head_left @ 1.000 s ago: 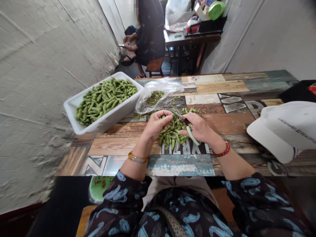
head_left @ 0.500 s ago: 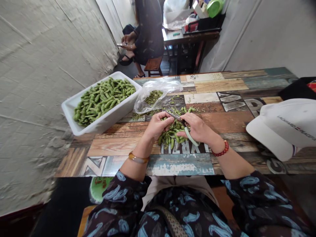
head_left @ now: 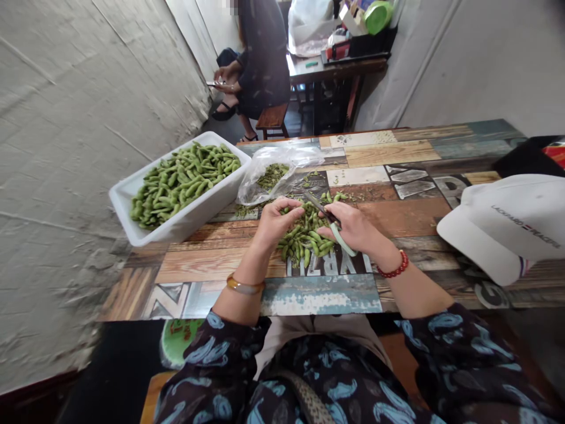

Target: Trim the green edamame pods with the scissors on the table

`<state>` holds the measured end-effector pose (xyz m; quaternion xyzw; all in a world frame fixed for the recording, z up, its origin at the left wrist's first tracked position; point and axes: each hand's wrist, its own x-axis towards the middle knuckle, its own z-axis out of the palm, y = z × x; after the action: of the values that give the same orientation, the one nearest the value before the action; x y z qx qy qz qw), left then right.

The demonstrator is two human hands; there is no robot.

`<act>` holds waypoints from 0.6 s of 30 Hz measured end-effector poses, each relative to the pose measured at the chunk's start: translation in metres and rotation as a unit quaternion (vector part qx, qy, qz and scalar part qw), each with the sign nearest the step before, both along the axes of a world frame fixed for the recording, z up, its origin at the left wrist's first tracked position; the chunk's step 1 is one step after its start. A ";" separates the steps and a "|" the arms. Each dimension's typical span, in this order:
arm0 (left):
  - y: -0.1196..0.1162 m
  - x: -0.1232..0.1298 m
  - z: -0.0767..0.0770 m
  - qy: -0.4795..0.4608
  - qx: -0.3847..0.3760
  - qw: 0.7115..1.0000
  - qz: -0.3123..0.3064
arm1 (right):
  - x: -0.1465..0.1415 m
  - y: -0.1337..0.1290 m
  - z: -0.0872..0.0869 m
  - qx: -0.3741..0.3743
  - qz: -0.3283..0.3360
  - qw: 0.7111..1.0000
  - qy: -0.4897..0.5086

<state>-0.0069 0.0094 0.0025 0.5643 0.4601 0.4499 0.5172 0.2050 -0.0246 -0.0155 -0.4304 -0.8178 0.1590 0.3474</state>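
My right hand point(head_left: 353, 227) grips a pair of scissors point(head_left: 339, 237) with pale green handles, the dark blades pointing up and to the left. Thumb and fingers of my left hand point(head_left: 277, 221) are pinched together just left of the blades; a bit of green shows at the fingertips, most likely a soybean pod, mostly hidden. Below and between both hands lies a loose pile of green soybean pods point(head_left: 306, 242) on the table. Behind my left hand, a clear plastic bag point(head_left: 251, 187) holds small green trimmings point(head_left: 272, 175).
A white tub point(head_left: 212, 194) heaped with green pods point(head_left: 183, 179) stands at the left by the wall. On the patterned table point(head_left: 397, 212), a white cap point(head_left: 507, 224) lies at the right. Beyond, a seated person point(head_left: 265, 59) holds a phone near a second table point(head_left: 333, 69).
My left hand has moved slightly left and away from the scissors. The blades have swung a little more upright and now stand apart from the left fingertips.
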 end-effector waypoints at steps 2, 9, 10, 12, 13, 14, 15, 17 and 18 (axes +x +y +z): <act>0.000 0.000 -0.001 -0.006 0.002 1.000 0.000 | 0.000 0.001 0.001 0.002 -0.027 1.000 0.014; -0.003 0.002 0.002 -0.126 -0.082 0.988 -0.038 | 0.000 0.003 -0.004 0.032 -0.039 0.999 0.017; -0.004 0.002 0.002 -0.137 -0.089 0.986 -0.044 | 0.000 0.003 -0.005 0.034 -0.037 0.999 0.016; -0.004 0.002 0.004 -0.159 -0.104 0.980 -0.055 | -0.001 0.003 -0.007 0.037 -0.037 0.999 0.013; -0.004 0.002 0.004 -0.172 -0.111 0.977 -0.059 | -0.001 0.003 -0.008 0.039 -0.037 0.998 0.010; -0.004 0.002 0.005 -0.183 -0.119 0.974 -0.061 | -0.001 0.002 -0.008 0.043 -0.037 0.998 0.008; -0.004 0.002 0.005 -0.194 -0.125 0.971 -0.063 | -0.001 0.002 -0.008 0.049 -0.036 0.998 0.005; -0.004 0.002 0.005 -0.206 -0.134 0.967 -0.068 | -0.002 0.001 -0.007 0.058 -0.032 0.998 -0.002; -0.004 0.003 0.005 -0.209 -0.135 0.966 -0.072 | -0.003 0.001 -0.007 0.061 -0.028 0.998 -0.007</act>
<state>-0.0043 0.0050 0.0077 0.4144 0.3560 0.4531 0.7045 0.2020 -0.0240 -0.0224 -0.4318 -0.8160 0.0962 0.3720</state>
